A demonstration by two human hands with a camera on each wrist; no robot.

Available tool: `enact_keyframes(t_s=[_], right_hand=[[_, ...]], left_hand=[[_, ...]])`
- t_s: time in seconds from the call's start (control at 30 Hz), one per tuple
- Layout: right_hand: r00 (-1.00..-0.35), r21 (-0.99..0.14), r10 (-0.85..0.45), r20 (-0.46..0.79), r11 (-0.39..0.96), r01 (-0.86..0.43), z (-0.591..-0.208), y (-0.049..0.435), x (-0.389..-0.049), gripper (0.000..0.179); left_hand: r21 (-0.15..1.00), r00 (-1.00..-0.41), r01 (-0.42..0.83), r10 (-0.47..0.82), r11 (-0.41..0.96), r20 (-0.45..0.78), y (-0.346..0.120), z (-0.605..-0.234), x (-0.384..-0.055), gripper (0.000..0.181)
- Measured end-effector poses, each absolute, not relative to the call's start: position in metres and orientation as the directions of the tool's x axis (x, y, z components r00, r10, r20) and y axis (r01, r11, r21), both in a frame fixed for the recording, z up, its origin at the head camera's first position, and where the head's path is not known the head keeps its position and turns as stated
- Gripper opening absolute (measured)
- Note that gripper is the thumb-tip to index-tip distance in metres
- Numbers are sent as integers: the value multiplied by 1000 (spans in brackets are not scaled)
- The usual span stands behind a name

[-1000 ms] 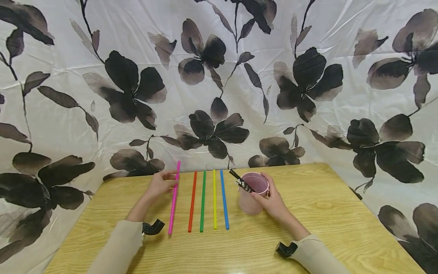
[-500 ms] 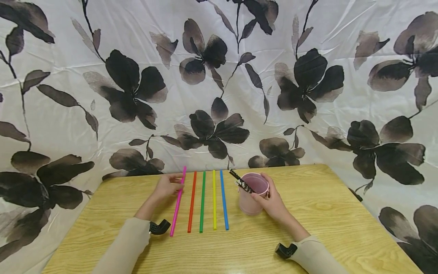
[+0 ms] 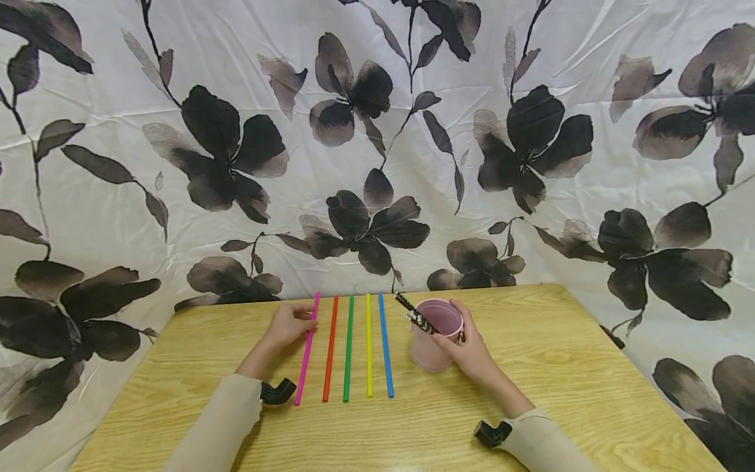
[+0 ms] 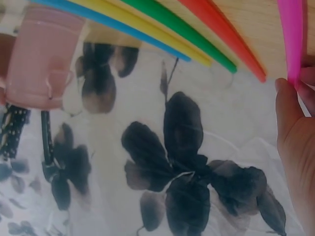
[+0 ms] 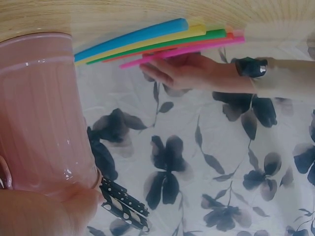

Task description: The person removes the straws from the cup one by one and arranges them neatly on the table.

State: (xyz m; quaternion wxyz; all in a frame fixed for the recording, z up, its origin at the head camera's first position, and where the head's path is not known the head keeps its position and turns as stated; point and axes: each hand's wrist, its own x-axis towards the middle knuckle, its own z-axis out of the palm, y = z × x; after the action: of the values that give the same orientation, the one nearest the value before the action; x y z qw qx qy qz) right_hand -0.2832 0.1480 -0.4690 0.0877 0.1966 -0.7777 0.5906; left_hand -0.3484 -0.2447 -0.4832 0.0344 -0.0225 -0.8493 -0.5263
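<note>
My left hand pinches a pink drinking straw near its far end, thumb and fingers on either side. The straw lies leftmost in a row. To its right are a red straw, a green straw, a yellow straw and a blue straw, roughly parallel and apart. My right hand grips the rim of a pink cup standing right of the blue straw. Black patterned sticks lean out of the cup toward the left; their lower ends are hidden inside.
The wooden table reaches back to a hanging cloth with dark flower prints. Each sleeve carries a black wrist camera, the left one close to the pink straw's near end.
My left hand has moved right with the pink straw, bringing it closer to the red one and lowering its far end. The right hand and the cup have stayed put.
</note>
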Motion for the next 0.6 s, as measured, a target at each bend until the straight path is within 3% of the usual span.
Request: enact_keyframes(t_s=[0.3, 0.6], right_hand=[[-906, -883, -196, 374, 223, -413, -470, 147, -283, 71], [-905, -884, -219, 366, 222, -411, -452, 144, -271, 71]], left_hand=[[764, -984, 138, 2, 630, 175, -244, -485, -349, 35], [757, -986, 114, -19, 643, 164, -239, -487, -350, 32]])
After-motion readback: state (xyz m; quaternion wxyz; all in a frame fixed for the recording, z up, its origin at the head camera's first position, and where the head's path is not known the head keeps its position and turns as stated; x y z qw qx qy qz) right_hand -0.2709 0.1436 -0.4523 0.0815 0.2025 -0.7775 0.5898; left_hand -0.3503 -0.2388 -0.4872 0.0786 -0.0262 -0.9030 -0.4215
